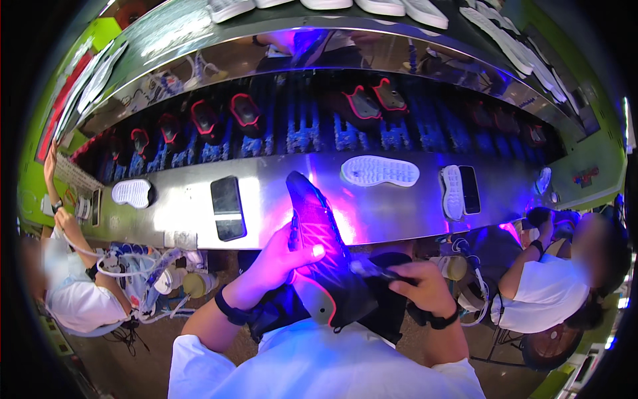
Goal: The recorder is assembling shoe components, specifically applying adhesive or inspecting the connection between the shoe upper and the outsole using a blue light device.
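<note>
My left hand [272, 261] is closed round the side of a dark shoe upper [335, 276], its thumb lying across the front. The upper is tilted with its toe pointing away, over the bench's near edge, and glows pink and violet under the light. Thin bright lines show on it and a pink line curves round its heel. My right hand [426, 287] grips the dark handle of a small brush [384, 273]. The brush's pale head is against or very near the upper's right side; I cannot tell whether it touches.
On the metal bench [282, 223] lie a black phone [228, 207], a white sole [380, 171], another sole [452, 193] and a second phone [470, 189]. Several dark uppers ride the conveyor [312, 130] behind. Co-workers sit left [83, 292] and right [545, 286]. Jars with hoses [197, 284] hang below the bench.
</note>
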A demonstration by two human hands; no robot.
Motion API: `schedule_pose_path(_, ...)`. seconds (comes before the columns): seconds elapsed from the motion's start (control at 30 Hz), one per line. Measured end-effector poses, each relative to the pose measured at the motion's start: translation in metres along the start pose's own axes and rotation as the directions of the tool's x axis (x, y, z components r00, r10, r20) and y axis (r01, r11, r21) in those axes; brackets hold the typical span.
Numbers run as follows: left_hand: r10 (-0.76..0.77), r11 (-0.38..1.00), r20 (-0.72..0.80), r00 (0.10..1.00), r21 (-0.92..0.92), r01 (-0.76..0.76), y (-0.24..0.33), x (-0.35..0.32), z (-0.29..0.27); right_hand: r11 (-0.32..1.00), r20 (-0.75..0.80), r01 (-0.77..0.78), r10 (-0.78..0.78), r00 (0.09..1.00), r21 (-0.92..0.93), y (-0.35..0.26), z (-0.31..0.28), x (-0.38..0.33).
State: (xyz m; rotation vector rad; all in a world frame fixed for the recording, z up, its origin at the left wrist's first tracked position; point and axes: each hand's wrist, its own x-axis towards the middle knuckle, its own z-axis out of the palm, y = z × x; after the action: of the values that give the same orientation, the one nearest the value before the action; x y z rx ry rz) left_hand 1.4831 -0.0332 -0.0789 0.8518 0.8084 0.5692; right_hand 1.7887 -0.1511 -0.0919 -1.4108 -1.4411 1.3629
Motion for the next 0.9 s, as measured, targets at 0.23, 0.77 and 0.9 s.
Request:
schedule_pose_path(0.23, 0.006, 1.0, 0.016, 1.0, 0.009, -0.006, 0.002, -0.007, 0.01, 0.999, -0.1, -0.017, 0.012, 0.995, -0.046, -0.015, 0.004, 0.002)
schedule_pose_path(0.77, -0.055, 0.985, -0.19, 0.98, -0.171, 0.022, -0.004, -0.012, 0.024, 0.928, -0.08, 0.111, -0.149, 0.986, -0.356, -0.034, -0.037, -0.039)
schedule_pose_path(0.9, -0.149, 0.962, -0.163, 0.975, -0.254, 0.104, -0.004, -0.01, 0.032, 0.894, -0.121, 0.18, -0.249, 0.961, -0.41, -0.033, -0.045, -0.034)
